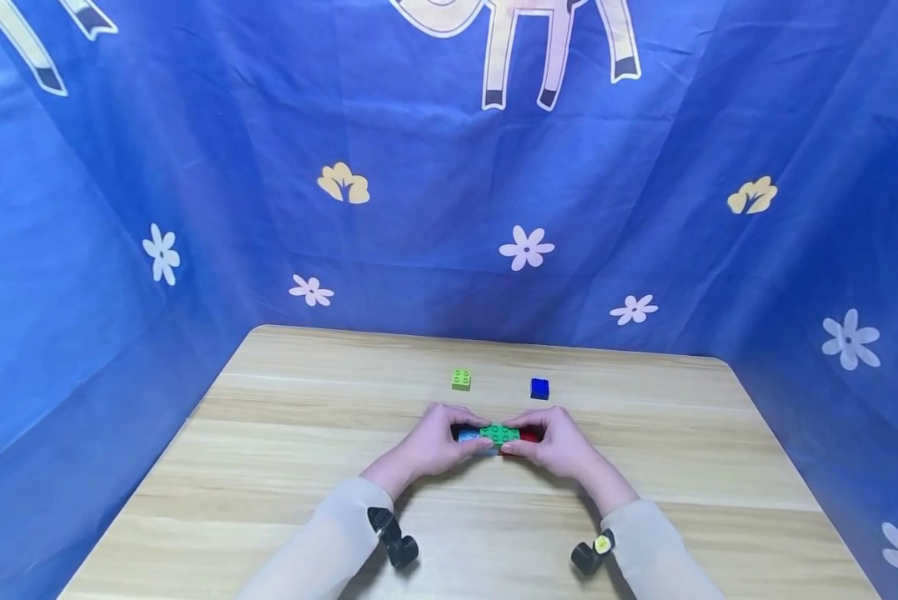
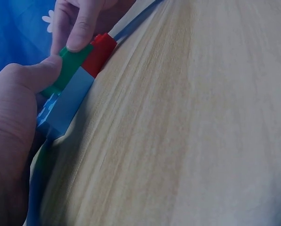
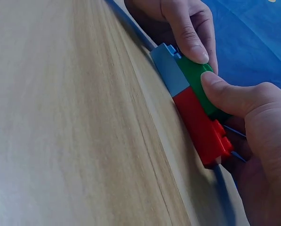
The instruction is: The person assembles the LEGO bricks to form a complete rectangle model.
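A green toy building brick (image 1: 499,433) lies across the tops of a light blue brick (image 3: 170,73) and a red brick (image 3: 196,128), which stand end to end on the table. My left hand (image 1: 435,437) pinches the green brick at its left end, thumb on the near side. From the other end my right hand (image 1: 557,443) pinches the same brick, and the two thumb tips are close together. In the left wrist view, studs show at the light blue brick's free end. The far-side fingers are mostly hidden behind the bricks.
Beyond the hands on the wooden table (image 1: 306,500) lie a lime green brick (image 1: 460,380) and, to its right, a dark blue brick (image 1: 539,389). A blue patterned cloth (image 1: 433,217) hangs along the table's back and sides.
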A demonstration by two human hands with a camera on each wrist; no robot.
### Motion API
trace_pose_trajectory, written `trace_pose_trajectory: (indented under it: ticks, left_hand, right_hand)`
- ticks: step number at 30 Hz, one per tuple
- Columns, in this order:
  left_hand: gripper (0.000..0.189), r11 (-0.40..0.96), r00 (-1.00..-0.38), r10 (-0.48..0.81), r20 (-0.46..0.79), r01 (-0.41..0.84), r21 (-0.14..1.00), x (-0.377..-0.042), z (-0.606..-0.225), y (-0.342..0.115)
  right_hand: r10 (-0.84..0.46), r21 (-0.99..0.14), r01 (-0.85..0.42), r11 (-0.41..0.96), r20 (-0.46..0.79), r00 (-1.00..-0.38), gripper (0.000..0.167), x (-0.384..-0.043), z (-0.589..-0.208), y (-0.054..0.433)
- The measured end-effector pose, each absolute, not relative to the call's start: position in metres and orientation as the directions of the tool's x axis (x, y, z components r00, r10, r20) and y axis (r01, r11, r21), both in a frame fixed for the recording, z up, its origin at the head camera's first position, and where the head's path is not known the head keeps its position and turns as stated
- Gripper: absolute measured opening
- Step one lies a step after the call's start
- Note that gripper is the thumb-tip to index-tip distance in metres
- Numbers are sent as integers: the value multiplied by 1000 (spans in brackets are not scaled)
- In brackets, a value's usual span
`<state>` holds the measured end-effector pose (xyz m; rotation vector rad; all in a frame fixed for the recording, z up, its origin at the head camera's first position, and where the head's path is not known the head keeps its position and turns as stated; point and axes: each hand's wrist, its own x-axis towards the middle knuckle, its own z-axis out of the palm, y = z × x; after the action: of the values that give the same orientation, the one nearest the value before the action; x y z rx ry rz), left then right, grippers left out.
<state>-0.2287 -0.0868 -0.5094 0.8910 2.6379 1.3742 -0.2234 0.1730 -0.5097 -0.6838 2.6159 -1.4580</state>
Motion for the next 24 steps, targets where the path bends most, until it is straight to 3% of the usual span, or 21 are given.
trace_pose_trajectory:
  ticks: [24]
  left_hand:
    - [34, 474, -839, 497, 223, 477, 740, -228, -510, -85]
  right_hand:
    - [-450, -837, -359, 414, 155, -880, 34, -220, -507, 177]
